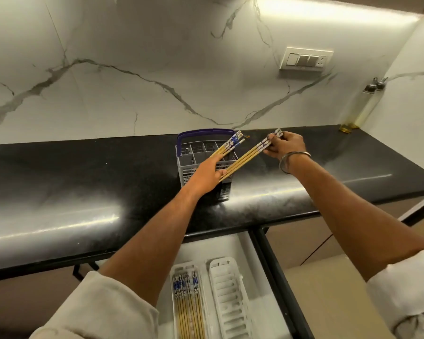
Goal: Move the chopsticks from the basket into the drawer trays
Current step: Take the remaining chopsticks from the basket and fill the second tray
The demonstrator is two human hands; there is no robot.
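While your right hand [283,145] pinches a chopstick bundle [249,155] by its patterned ends | left hand [209,176] grips its tips | long axis slants over basket [207,155] | empty tray [230,302] lies nearer you, below.

Both forearms are bare from the elbow down. The left sleeve [103,307], near the bottom left, is a pale cream cloth, loosely pushed up into soft folds just below the elbow. The right sleeve [406,285], at the near right edge, is of the same light fabric, rolled into a thick bunched cuff. A thin silver-coloured metal bangle [293,162] circles the wrist behind the right hand [287,145]. The left hand [206,176] wears nothing.
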